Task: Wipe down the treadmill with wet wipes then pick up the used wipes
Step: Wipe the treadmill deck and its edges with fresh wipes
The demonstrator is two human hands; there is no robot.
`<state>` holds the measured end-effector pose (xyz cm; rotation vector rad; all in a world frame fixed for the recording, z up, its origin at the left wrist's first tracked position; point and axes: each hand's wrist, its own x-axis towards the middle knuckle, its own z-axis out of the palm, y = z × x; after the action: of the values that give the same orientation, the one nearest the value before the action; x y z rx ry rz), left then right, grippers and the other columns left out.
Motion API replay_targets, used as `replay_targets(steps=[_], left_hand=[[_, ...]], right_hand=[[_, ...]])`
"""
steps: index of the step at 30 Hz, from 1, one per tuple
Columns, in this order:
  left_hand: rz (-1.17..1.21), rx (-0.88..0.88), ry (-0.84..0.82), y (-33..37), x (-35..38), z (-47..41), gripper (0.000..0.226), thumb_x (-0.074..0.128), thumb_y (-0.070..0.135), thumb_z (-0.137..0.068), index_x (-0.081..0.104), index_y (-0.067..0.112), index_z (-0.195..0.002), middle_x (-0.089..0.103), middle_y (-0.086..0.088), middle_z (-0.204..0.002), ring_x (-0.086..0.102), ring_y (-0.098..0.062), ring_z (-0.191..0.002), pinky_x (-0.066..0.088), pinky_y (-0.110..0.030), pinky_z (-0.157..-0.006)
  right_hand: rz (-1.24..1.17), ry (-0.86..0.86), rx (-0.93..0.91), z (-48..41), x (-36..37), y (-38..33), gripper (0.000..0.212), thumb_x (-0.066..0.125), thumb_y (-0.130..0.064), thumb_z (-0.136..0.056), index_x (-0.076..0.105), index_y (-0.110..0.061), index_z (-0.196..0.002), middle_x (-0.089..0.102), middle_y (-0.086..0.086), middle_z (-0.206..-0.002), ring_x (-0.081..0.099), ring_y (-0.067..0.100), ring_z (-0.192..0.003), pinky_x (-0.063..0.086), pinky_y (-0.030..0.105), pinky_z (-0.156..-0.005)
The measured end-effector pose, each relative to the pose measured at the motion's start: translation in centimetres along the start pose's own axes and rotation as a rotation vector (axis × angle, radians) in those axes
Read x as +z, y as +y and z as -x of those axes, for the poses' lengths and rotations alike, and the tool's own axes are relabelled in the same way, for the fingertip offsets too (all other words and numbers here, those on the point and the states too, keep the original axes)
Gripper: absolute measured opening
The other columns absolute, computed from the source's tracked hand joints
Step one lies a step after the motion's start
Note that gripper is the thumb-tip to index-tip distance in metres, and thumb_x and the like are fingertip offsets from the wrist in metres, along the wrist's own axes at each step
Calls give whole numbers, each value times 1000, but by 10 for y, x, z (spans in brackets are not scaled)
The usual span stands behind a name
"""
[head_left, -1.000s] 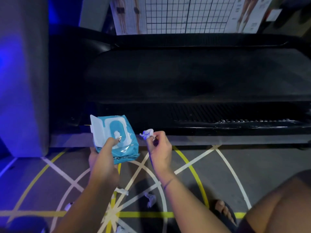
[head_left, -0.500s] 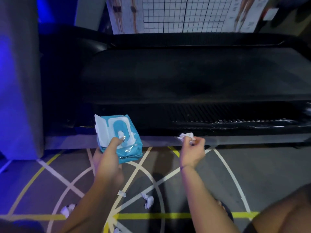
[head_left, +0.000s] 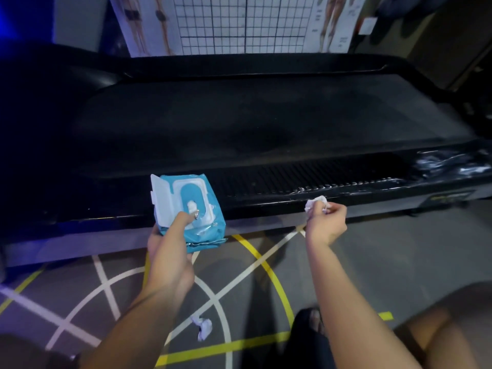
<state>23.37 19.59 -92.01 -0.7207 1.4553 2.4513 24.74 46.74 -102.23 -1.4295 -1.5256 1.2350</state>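
The black treadmill [head_left: 266, 123] stretches across the view, its near side rail just beyond my hands. My left hand [head_left: 170, 243] holds a blue pack of wet wipes [head_left: 186, 206] with its white lid flipped open, thumb resting by the opening. To the right, my right hand [head_left: 326, 222] pinches a small white wet wipe [head_left: 314, 203] right at the treadmill's near rail. A crumpled used wipe [head_left: 203, 327] lies on the floor between my forearms.
The grey floor [head_left: 372, 262] carries white and yellow painted lines. A wet, shiny patch [head_left: 452, 163] shows on the treadmill's rail at the right. A gridded posture chart [head_left: 247, 22] stands behind the treadmill. My foot in a dark sandal [head_left: 314, 323] and my knee [head_left: 452, 328] are at lower right.
My right hand has pulled the wipe away from the pack and carried it rightward to the treadmill's near rail. The left hand and pack stayed roughly in place.
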Motion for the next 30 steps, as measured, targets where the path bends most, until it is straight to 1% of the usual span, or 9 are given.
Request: replay_targets(steps=[3, 9, 12, 15, 20, 23, 25, 28, 30], left_hand=[[20, -28, -41, -2, 14, 1, 42, 71, 1, -92, 65, 18, -130, 79, -5, -115, 77, -27, -105, 57, -54, -101], [44, -39, -104, 1, 31, -2, 44, 71, 1, -93, 66, 18, -133, 80, -4, -114, 77, -25, -106, 56, -55, -103], [73, -78, -112, -1, 28, -10, 44, 72, 5, -93, 66, 18, -135, 78, -5, -118, 75, -28, -111, 57, -53, -100], [71, -94, -109, -3, 20, -15, 44, 70, 6, -94, 66, 16, -137, 77, -8, -121, 75, -29, -111, 56, -54, -103], [12, -86, -81, -1, 13, -17, 43, 67, 6, -95, 64, 12, -137, 76, -11, -123, 75, -31, -110, 58, -52, -98], [-4, -91, -48, 0, 10, -19, 42, 68, 6, -95, 64, 12, -136, 77, -10, -120, 77, -28, -106, 65, -46, -87], [-9, -97, -40, -1, 9, -20, 42, 69, 7, -95, 63, 13, -136, 77, -10, -121, 77, -28, -106, 65, -44, -84], [-3, -94, -30, -5, 10, -25, 41, 68, 6, -96, 64, 13, -136, 77, -10, -120, 76, -29, -107, 64, -48, -85], [-7, -86, -53, -9, 15, -28, 42, 68, 7, -96, 64, 15, -137, 77, -8, -122, 76, -28, -110, 63, -48, -90]], right_hand=[[112, -82, -53, -6, -16, -17, 13, 59, -23, -88, 58, -14, -96, 63, -1, -84, 63, 26, -82, 39, 28, -69], [526, -641, -540, -3, -57, -54, 8, 66, -22, -91, 59, -24, -95, 58, -9, -66, 60, 15, -65, 52, 34, -60], [532, -781, -550, -11, -67, -63, 16, 66, -14, -90, 66, -30, -90, 60, -15, -63, 62, 13, -61, 60, 39, -64], [428, -729, -386, -3, -45, -64, 6, 67, -21, -89, 72, -24, -86, 71, -8, -69, 67, 9, -61, 60, 33, -67], [423, -794, -686, 22, -10, -58, 14, 62, -16, -94, 72, -16, -84, 59, -30, -54, 59, 0, -67, 39, 7, -65], [589, -806, -849, 17, 0, -49, 23, 60, -15, -93, 76, -20, -77, 64, -21, -66, 47, 5, -73, 42, 17, -72], [668, -834, -865, 17, 4, -39, 14, 61, -17, -90, 73, -17, -84, 65, -12, -81, 48, 6, -78, 47, 22, -75], [656, -880, -813, 2, -7, -26, 12, 59, -10, -93, 65, -8, -103, 57, -2, -102, 53, 3, -79, 47, 14, -74], [682, -810, -844, -17, -18, -23, 15, 63, -8, -86, 66, -20, -95, 56, -3, -102, 61, 13, -80, 56, 29, -75]])
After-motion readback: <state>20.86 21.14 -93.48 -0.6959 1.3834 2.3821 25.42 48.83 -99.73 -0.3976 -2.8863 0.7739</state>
